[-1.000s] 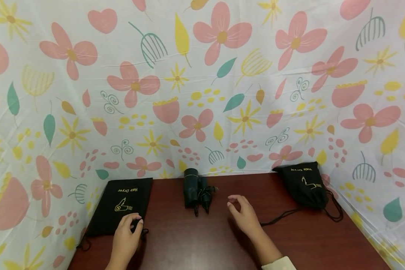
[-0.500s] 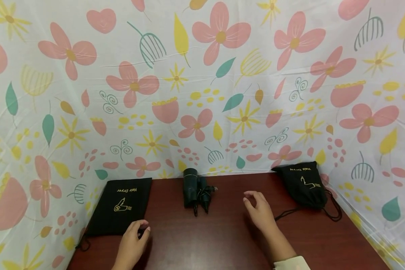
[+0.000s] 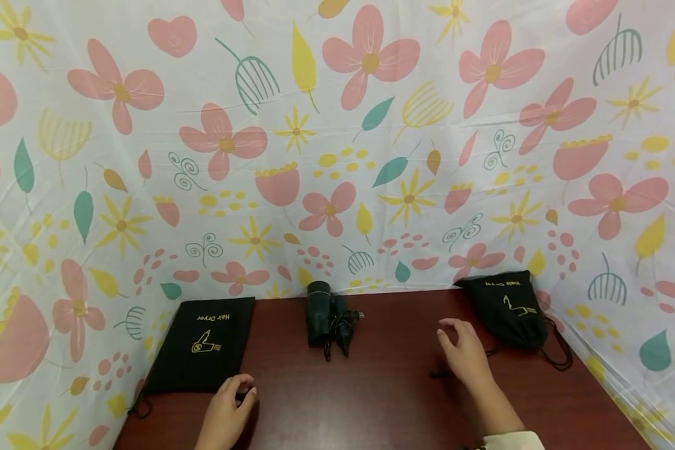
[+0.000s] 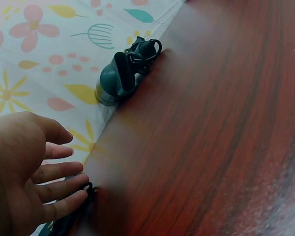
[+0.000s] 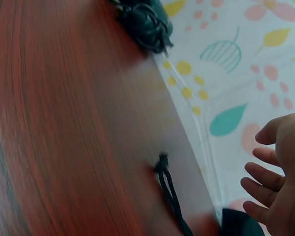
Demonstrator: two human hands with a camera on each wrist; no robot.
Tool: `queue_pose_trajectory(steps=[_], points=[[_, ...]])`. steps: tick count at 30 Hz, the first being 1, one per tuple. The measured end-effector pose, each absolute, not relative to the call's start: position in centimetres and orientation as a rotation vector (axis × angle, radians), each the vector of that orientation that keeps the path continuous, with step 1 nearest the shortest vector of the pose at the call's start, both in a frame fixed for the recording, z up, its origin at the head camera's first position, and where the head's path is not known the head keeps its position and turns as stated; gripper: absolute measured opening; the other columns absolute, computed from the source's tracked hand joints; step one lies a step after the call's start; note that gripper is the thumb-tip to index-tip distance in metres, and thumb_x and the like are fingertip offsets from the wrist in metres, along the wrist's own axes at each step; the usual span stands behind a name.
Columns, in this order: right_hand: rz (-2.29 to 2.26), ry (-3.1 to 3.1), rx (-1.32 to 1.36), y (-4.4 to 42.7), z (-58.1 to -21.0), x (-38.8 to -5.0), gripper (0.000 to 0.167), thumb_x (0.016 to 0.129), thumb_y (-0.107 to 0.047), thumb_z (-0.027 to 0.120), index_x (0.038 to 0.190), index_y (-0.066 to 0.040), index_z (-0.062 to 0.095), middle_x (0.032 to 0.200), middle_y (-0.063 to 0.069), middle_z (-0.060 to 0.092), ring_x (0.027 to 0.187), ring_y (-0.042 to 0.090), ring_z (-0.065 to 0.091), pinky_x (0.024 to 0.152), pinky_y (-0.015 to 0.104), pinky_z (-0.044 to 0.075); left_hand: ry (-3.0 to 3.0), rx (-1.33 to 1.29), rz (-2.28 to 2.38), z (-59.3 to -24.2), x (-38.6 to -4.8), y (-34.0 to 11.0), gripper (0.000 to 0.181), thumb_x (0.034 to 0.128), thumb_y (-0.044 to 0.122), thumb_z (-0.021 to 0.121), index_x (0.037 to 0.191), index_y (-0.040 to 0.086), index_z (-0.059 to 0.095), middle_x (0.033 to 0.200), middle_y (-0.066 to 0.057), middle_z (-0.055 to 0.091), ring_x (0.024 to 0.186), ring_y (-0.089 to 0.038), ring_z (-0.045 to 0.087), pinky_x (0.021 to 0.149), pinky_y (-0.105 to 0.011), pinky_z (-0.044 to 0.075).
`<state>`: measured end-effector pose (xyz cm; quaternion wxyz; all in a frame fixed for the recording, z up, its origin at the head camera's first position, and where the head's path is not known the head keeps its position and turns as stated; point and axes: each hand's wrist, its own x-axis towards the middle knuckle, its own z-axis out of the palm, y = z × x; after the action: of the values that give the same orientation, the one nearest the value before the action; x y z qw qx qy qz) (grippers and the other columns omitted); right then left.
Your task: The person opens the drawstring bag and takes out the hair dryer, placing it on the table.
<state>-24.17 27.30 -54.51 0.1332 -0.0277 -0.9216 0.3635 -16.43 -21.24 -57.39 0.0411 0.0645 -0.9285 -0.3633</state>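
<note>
Both hands are loose over the desk point(image 3: 337, 400), each grip with thumb and fingers apart. The left hand point(image 3: 229, 409) is at the near right corner of the flat bag point(image 3: 202, 344); whether they touch cannot be told. The head view hides part of its fingers, while the left wrist view lays out all five, gently bent, with a bit of black cord point(image 4: 92, 189) by the fingertips.

The dryer point(image 3: 319, 315) lies at the desk's far edge, between the hands and well apart from both. From the head, its barrel and plug prongs point(image 3: 360, 315) show; the left wrist camera catches its slotted nozzle point(image 4: 124, 73), and the right wrist camera the lead point(image 5: 145, 22) wound in a bundle.

The right hand point(image 3: 465, 353) is near the pouch point(image 3: 506, 309), partly covering a drawstring point(image 3: 440, 375) in the head view. The right wrist view shows that string doubled, with a knotted end, but only a corner of the pouch. Gold "Hair Dryer" lettering, upside down, reads on both bags from the head alone.
</note>
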Motion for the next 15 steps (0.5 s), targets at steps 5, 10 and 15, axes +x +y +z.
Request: queue_pose_trajectory(steps=[5, 10, 15], points=[[1.021, -2.683, -0.128, 29.1, -54.6, -23.6, 0.035, 0.104, -0.025, 0.055, 0.132, -0.005, 0.057, 0.136, 0.024, 0.051, 0.109, 0.040, 0.056, 0.094, 0.057, 0.043, -2.865, 0.221, -1.157, -57.3, -16.3, -21.0, 0.019, 0.0964, 0.022, 0.065, 0.114, 0.017, 0.068, 0.110, 0.002, 0.067, 0.100, -0.013, 0.065, 0.078, -0.029, 0.055], [0.990, -2.694, -0.123, 30.8, -54.6, -23.0, 0.038, 0.104, -0.024, 0.054, 0.135, -0.002, 0.055, 0.141, 0.029, 0.046, 0.125, 0.048, 0.050, 0.099, 0.064, 0.041, -2.883, 0.199, -1.181, -57.3, -16.2, -20.9, 0.019, 0.0971, 0.022, 0.065, 0.114, 0.014, 0.068, 0.110, 0.000, 0.067, 0.096, -0.015, 0.066, 0.074, -0.031, 0.055], [0.908, -2.680, -0.130, 32.5, -54.6, -22.7, 0.037, 0.104, -0.022, 0.053, 0.132, 0.001, 0.055, 0.147, 0.032, 0.041, 0.131, 0.052, 0.042, 0.100, 0.067, 0.038, -2.864, 0.198, -1.234, -57.6, -16.1, -20.5, 0.018, 0.0967, 0.022, 0.066, 0.113, 0.015, 0.067, 0.111, 0.000, 0.068, 0.095, -0.015, 0.067, 0.074, -0.030, 0.057]])
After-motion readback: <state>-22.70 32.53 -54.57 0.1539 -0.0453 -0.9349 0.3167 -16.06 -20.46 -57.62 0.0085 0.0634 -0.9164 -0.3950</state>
